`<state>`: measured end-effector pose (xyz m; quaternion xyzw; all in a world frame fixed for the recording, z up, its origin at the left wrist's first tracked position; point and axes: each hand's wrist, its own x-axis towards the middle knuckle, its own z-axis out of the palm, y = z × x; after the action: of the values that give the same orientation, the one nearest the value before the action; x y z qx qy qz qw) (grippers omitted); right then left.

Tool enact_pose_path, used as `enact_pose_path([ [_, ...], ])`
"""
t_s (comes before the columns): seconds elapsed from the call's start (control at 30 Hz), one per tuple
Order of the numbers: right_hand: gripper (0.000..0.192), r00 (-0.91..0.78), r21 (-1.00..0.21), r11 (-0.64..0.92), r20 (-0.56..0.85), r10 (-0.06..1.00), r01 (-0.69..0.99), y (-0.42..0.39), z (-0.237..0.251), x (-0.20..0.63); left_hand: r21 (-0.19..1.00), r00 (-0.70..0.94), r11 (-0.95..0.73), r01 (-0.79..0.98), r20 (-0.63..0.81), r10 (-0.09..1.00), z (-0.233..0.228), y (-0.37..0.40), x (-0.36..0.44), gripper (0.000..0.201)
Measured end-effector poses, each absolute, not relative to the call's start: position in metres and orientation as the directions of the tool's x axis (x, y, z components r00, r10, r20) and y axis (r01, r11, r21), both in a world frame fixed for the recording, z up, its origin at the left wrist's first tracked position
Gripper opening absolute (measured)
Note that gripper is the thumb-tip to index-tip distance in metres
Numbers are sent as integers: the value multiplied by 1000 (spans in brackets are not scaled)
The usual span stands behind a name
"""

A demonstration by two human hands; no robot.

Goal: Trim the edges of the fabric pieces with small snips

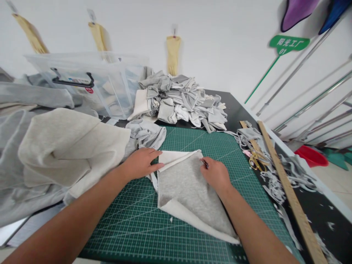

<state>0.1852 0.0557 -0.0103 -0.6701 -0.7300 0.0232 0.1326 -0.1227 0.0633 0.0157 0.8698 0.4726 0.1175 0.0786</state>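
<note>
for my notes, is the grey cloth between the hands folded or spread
Mostly spread: the grey cloth lies broad on the mat, its near edge curled over.

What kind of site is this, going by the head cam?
Probably a small fabric-cutting workshop: a green gridded cutting mat on the table, a heap of grey and white fabric pieces behind it, and gold-handled scissors among scraps at right.

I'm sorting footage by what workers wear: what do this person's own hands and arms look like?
The left hand and right hand are bare and ungloved, with no watch or bracelet visible. The left forearm and right forearm taper towards the wrists and show no sleeves, cables or clear markings. The upper arms are out of view.
</note>
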Motion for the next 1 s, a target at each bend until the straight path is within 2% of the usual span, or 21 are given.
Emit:
enact_pose_path([
  [0.2,20,-78,-201,113,171,982,973,55,-10,185,277,605,-573,771,-39,795,33,73,-156,71],
  [0.27,20,-78,-199,112,172,982,974,56,-10,185,261,610,-577,774,-62,790,36,70,-155,61],
  [0.37,20,-76,-194,108,163,984,975,56,-9,185,208,557,-534,820,-75,827,34,69,-147,25],
  [0.43,20,-74,-192,102,151,986,976,56,-8,184,160,455,-446,881,-23,890,29,72,-145,18],
  [0.53,20,-74,-181,98,137,988,978,56,-7,183,93,174,-189,977,156,972,23,81,-153,27],
  [0.6,21,-75,-172,99,136,988,980,56,-7,183,87,0,-25,996,275,962,22,86,-163,30],
  [0.7,22,-81,-167,103,138,987,981,56,-7,183,108,-101,64,992,386,917,24,89,-173,35],
  [0.83,21,-84,-163,105,133,988,981,56,-7,182,104,19,-72,992,434,901,26,82,-160,44],
  [1.0,18,-93,-175,120,159,983,977,54,-6,181,111,385,-440,891,329,862,18,68,-130,41],
])
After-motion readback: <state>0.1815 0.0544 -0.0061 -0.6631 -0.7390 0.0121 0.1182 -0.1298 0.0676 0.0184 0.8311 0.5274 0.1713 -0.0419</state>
